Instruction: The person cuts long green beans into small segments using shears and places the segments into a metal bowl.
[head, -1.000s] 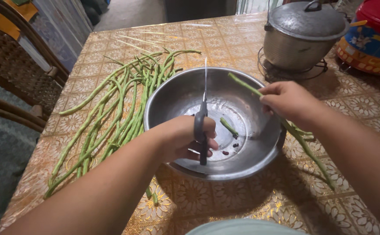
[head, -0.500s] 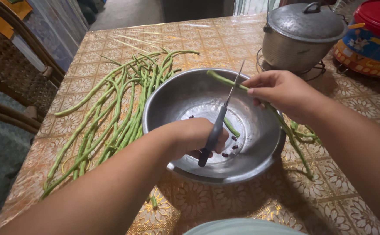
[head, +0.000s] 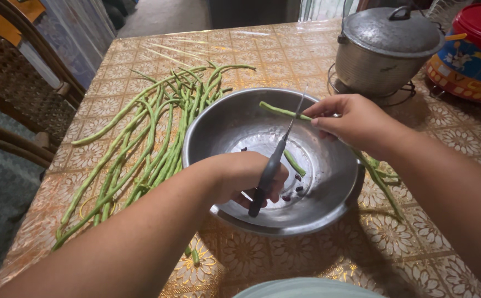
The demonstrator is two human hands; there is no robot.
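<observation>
A heap of long green beans [head: 141, 149] lies on the worktop [head: 417, 254], left of the metal bowl [head: 218, 127]; the left hand [head: 246, 176] is closed round the knife [head: 273, 163]; the right hand [head: 350, 118] pinches one long bean [head: 281, 110] over the bowl, so cut pieces likely drop in; it looks slender, green and limp.

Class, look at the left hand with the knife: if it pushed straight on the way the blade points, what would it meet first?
Most likely the long bean held by the right hand. The left hand aims its knife up over the metal bowl at that pod; the tip appears level with it, though depth is unclear.
</observation>
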